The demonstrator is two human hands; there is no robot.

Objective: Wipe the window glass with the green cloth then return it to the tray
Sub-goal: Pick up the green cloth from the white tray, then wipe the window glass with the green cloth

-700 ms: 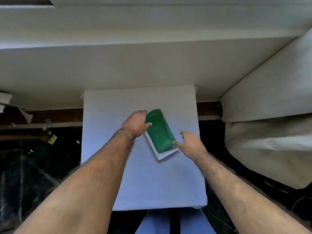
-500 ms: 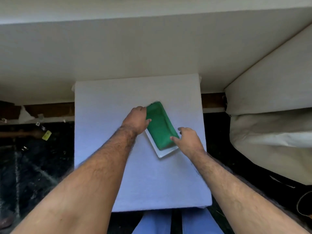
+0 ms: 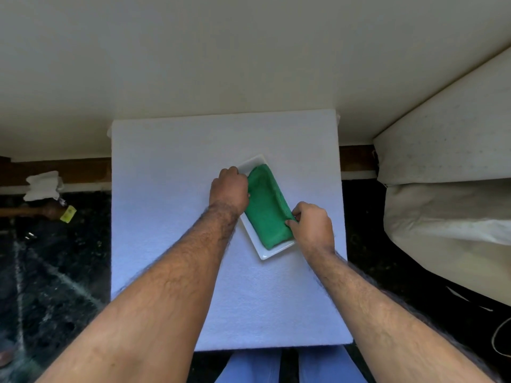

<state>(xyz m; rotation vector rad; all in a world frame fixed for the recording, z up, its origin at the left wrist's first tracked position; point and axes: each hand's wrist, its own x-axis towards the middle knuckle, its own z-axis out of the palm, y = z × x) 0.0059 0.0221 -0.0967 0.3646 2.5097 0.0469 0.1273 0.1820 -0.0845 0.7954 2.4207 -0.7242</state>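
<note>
A cream wall point(image 3: 221, 64) is filling the top of my view, and a white pad point(image 3: 171, 244) is lying below it over a dark floor point(image 3: 55, 286).

My left hand point(image 3: 229, 187) is curling over the cloth's point(image 3: 266, 211) left edge; its fingers are folded under and hidden from me, so I cannot tell how tightly they are closing, only that they are touching the fabric. My right hand point(image 3: 313, 226) is pinching the cloth's right edge, thumb point(image 3: 289, 224) lying on top, the other fingers bent around the side.

Between the two sets of fingers the green cloth is lying folded into a long strip, slanting away from me toward the left. Under it, the white tray point(image 3: 272, 252) is sitting flat on the pad, its rim showing just past my left knuckles at the far end and below my right thumb at the near end.

Out beyond my left hand, a white rag point(image 3: 42, 185) and a yellow tag point(image 3: 67, 213) are resting near a wooden strip point(image 3: 69, 170). Beyond my right hand, a pale cushion point(image 3: 448, 189) is leaning. Blue trousers point(image 3: 249, 366) are showing under the pad's near edge.
</note>
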